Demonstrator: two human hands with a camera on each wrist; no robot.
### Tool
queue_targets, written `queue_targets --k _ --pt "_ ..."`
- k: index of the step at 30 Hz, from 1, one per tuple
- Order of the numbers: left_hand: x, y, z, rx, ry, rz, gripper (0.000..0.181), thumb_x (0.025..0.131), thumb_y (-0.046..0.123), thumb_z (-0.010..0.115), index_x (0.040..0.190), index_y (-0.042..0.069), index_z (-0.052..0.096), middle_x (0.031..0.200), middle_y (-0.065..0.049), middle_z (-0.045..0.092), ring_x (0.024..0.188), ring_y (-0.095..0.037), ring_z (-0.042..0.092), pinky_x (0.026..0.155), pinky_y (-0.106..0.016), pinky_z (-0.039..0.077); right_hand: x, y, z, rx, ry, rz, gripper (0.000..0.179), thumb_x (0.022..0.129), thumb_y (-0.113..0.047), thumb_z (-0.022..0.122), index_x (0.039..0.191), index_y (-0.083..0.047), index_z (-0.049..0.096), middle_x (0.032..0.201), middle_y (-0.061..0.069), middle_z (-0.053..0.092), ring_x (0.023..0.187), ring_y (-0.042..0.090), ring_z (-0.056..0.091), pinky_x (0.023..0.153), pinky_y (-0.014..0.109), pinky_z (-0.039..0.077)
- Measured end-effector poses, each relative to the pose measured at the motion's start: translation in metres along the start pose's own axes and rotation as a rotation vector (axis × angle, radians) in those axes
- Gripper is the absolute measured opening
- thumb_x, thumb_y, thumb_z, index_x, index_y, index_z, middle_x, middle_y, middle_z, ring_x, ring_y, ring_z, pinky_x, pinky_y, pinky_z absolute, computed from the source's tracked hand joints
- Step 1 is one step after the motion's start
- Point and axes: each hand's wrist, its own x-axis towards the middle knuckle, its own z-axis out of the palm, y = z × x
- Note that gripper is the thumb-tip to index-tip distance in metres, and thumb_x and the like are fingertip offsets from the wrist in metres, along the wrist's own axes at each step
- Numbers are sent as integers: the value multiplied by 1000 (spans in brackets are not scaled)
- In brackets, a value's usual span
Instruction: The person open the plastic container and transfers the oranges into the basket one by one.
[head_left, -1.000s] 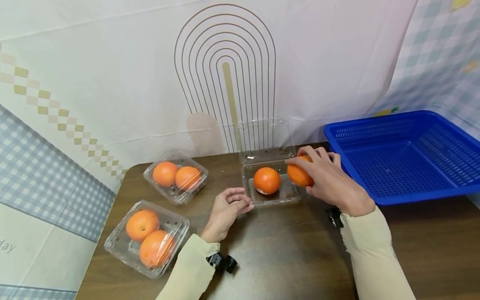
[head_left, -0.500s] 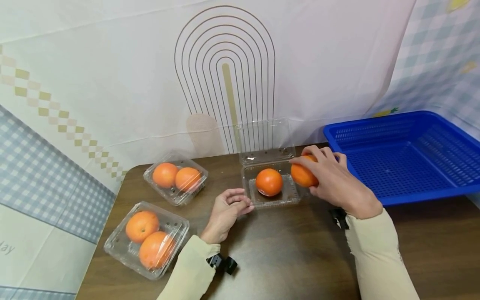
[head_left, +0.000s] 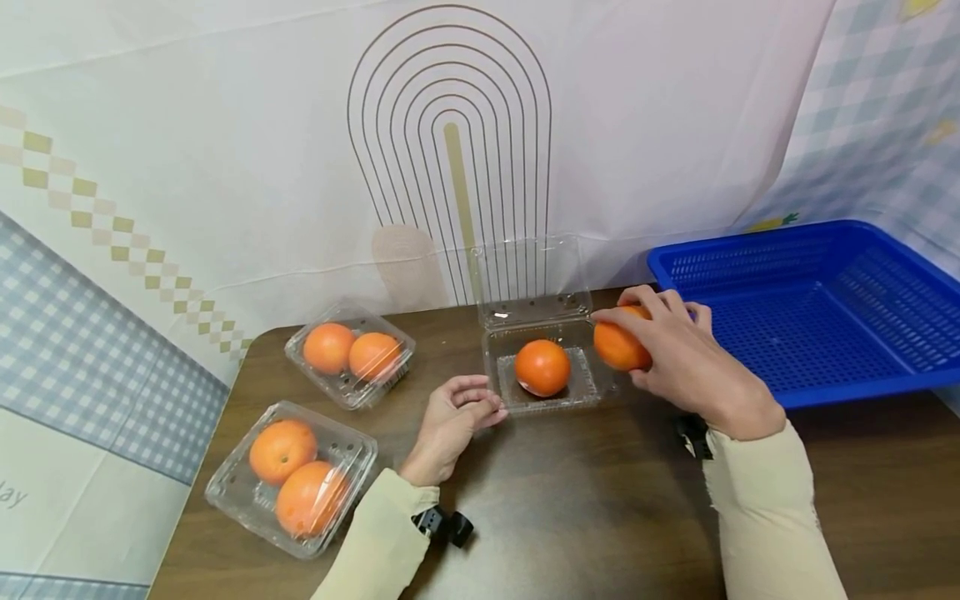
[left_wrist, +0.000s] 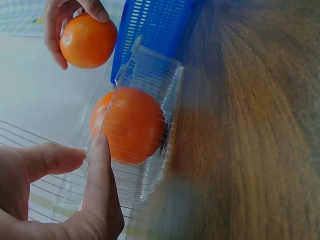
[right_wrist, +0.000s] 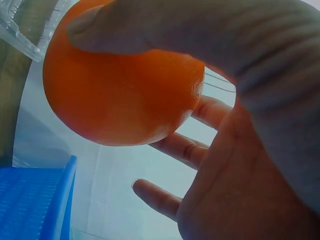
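Note:
My right hand [head_left: 678, 358] grips an orange [head_left: 622, 340] in the air, just past the right side of an open clear plastic clamshell box [head_left: 581, 379]. The right wrist view shows the thumb laid across this orange [right_wrist: 120, 100], with fingers behind it. One other orange [head_left: 542, 367] sits inside the box, whose lid [head_left: 532, 275] stands raised at the back. At the box's front left corner is my left hand [head_left: 453, 425]. In the left wrist view its thumb and index finger [left_wrist: 100, 175] pinch the box's rim.
Two lidded clear boxes stand at the left, the far box [head_left: 356, 392] and the near box [head_left: 258, 504], each with two oranges. A blue plastic basket [head_left: 787, 392] stands on the right. A cloth-like backdrop [head_left: 637, 125] rises behind the brown table [head_left: 570, 500].
My right hand has moved rightward with its orange, from over the box to beyond its right side. The orange in the box has shifted slightly right. My left hand has stayed put.

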Motion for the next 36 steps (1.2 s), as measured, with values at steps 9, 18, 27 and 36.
queue_targets --k 9,18,27,36 --pt "0 0 0 2 0 -3 41 92 -15 60 131 -13 49 86 -4 65 75 -14 71 78 -27 67 -6 5 -8 30 8 24 74 74 -4 87 140 -22 58 137 15 46 117 40 40 85 57 31" --pt "-1 0 -1 6 2 3 40 92 -15 60 130 -13 49 85 -4 65 75 -14 70 79 -27 67 -11 9 -13 33 26 36 76 73 -5 88 140 -23 58 137 14 46 115 39 40 85 57 31" --pt "1 0 0 -4 1 -3 40 92 -16 60 130 -13 49 85 -3 65 75 -13 71 78 -27 67 -17 17 -18 29 53 53 78 70 -7 90 139 -22 58 133 13 47 110 40 42 82 57 31" --pt "1 0 0 0 1 -4 41 92 -16 59 131 -13 48 85 -3 65 75 -13 71 78 -26 67 -22 22 -22 45 51 69 77 71 -8 90 139 -21 58 132 14 46 108 40 40 79 53 29"
